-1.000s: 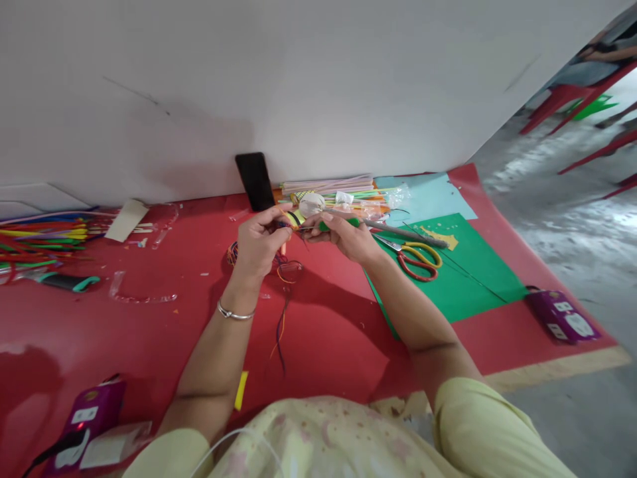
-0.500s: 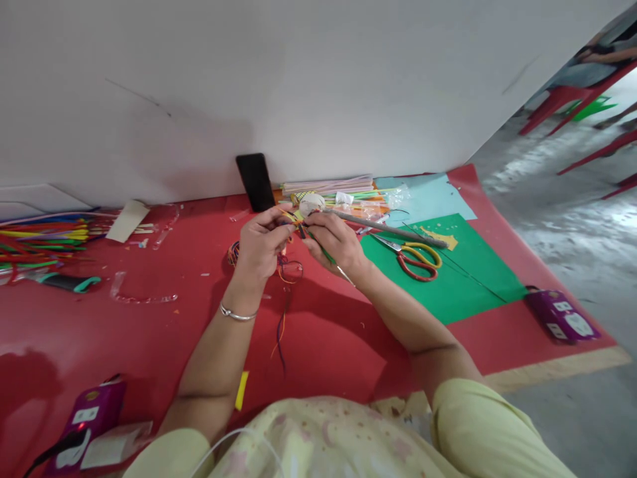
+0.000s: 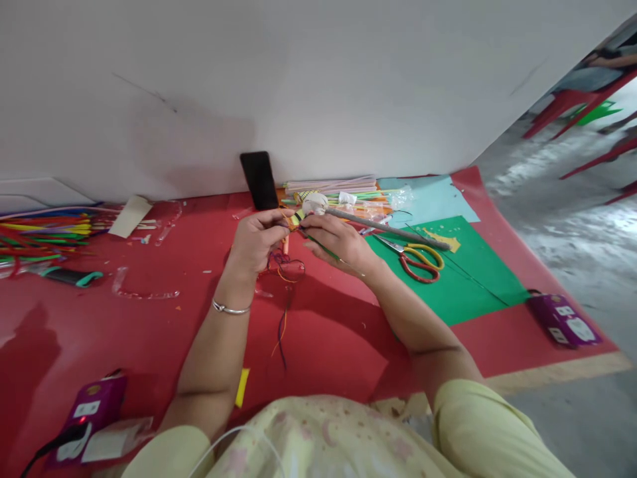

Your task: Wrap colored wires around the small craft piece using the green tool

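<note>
Head view: a small yellow-wrapped piece (image 3: 297,218) is pinched between left hand (image 3: 259,240) and right hand (image 3: 338,242), above the red mat (image 3: 149,332). Loose threads (image 3: 283,292) dangle beneath; snagging or unwinding is judged likely if the pinch slackens.

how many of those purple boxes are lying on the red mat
2: one purple box at the near left by the person's elbow, the other purple box at the mat's right edge. None seems hidden.

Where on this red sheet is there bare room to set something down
Bare red sheet lies left of the left forearm, between the clear plastic strip and the purple box. Crowded: the strip along the wall from the phone to the scissors.
</note>
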`<state>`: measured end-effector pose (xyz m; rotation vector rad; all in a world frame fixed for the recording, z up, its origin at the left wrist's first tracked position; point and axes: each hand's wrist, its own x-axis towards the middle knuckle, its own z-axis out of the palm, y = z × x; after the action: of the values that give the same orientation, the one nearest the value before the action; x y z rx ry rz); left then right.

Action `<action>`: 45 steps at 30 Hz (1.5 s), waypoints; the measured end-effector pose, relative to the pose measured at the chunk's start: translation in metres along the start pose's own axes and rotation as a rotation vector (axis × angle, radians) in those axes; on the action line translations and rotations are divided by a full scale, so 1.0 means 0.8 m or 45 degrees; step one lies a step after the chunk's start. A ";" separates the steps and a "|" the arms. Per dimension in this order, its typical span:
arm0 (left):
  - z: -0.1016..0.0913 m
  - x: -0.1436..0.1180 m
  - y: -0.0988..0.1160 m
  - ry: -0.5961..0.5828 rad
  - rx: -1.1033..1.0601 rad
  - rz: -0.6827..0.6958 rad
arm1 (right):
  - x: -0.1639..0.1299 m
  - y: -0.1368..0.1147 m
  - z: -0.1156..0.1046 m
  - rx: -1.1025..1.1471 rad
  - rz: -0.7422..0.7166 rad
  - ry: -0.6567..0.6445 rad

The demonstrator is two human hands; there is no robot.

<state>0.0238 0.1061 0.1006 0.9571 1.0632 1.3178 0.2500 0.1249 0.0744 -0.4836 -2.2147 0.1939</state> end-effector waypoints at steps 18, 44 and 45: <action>0.013 -0.005 -0.009 -0.106 -0.145 -0.019 | 0.011 -0.010 0.048 1.920 1.264 0.241; 0.046 -0.012 -0.035 0.283 0.022 0.325 | 0.023 -0.047 0.064 1.937 1.520 0.713; 0.044 -0.011 -0.031 0.230 -0.081 0.239 | 0.021 -0.045 0.066 1.890 1.482 0.695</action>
<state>0.0644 0.0982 0.0863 0.9209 1.0809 1.6079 0.1895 0.1001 0.0639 -0.7110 -0.5990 1.8232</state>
